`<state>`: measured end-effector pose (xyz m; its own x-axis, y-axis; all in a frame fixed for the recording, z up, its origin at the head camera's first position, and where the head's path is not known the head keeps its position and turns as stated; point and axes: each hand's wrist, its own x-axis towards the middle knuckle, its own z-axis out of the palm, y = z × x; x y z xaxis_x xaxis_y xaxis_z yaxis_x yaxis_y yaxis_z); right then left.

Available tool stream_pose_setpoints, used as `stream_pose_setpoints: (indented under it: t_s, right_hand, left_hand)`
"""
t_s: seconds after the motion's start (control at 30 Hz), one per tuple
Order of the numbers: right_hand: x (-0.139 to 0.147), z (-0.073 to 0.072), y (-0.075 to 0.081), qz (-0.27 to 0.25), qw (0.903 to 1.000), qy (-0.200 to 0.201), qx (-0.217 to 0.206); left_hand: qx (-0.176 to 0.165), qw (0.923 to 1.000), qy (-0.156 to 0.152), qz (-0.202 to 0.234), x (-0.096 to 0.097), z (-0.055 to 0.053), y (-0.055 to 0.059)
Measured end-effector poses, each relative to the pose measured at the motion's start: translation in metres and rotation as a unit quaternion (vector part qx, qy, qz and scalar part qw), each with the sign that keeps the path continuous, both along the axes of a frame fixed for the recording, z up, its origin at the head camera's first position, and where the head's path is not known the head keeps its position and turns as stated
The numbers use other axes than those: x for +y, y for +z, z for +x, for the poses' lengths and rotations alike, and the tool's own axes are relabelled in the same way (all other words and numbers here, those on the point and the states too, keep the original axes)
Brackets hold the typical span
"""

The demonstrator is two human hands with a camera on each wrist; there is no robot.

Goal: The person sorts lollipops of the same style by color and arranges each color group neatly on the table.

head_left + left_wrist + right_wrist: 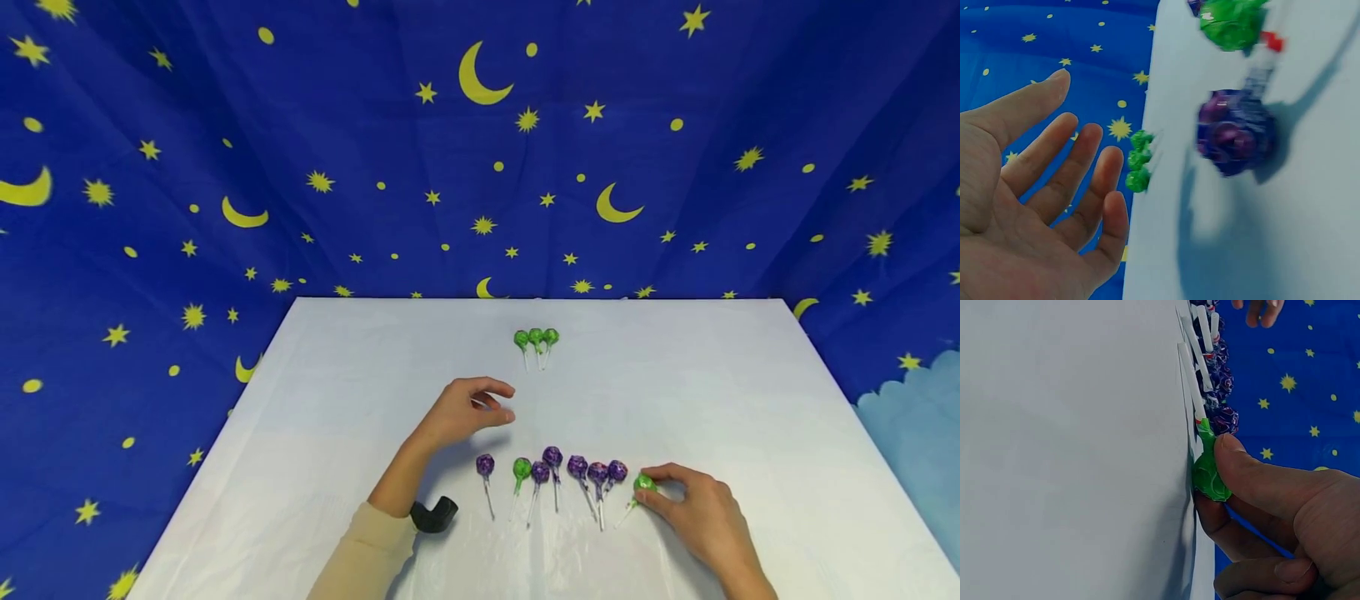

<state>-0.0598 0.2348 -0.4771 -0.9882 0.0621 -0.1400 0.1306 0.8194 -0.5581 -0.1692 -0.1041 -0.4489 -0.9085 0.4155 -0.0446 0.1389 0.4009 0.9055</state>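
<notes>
Between thumb and fingers, my right hand (701, 512) pinches a green-wrapped lollipop (1211, 475) by its candy head, at the right end of a row. Its white stick points toward the near left in the head view. My left hand (467, 410) hovers over the table with relaxed, parted fingers, holding nothing. Below it lies the row: several purple lollipops (552, 456) and one green lollipop (521, 469). The leftmost purple lollipop (1235, 132) shows large in the left wrist view. Farther back, three green lollipops (536, 336) lie side by side.
A white-covered table (300, 375) bears everything. Near the left forearm is a black curved object (435, 515), partly hidden by the sleeve (371, 550). A blue cloth (420, 167) with yellow moons and stars hangs behind the table and at its sides.
</notes>
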Motion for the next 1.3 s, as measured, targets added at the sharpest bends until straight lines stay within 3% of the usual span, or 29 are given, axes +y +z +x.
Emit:
stream_pose_setpoints:
  t_s: [0.37, 0.6, 0.9, 1.0, 1.13, 1.3]
  right_hand:
    - [0.0, 0.0, 0.0, 0.002, 1.0, 0.0, 0.001]
    - [0.002, 0.0, 0.001, 0.009, 0.9999, 0.0, -0.007]
    - [0.001, -0.001, 0.001, 0.006, 0.9999, -0.004, -0.01]
    - [0.001, -0.002, 0.001, 0.006, 0.9999, -0.005, -0.013]
    - [-0.002, -0.003, 0.001, -0.001, 1.0, -0.002, -0.008]
    - [-0.002, -0.003, 0.001, 0.005, 0.9999, -0.002, -0.014]
  left_hand:
    - [-0.003, 1.0, -0.002, -0.006, 0.001, 0.01, -0.008]
    - [0.014, 0.9999, -0.002, -0.001, 0.004, 0.015, -0.011]
    - [0.066, 0.9967, -0.01, -0.046, 0.006, 0.023, -0.018]
    - [0.064, 0.9964, -0.015, -0.053, 0.008, 0.023, -0.02]
    - [0.062, 0.9948, -0.037, -0.072, 0.005, 0.027, -0.022]
    - [0.088, 0.9878, -0.093, -0.089, 0.006, 0.03, -0.03]
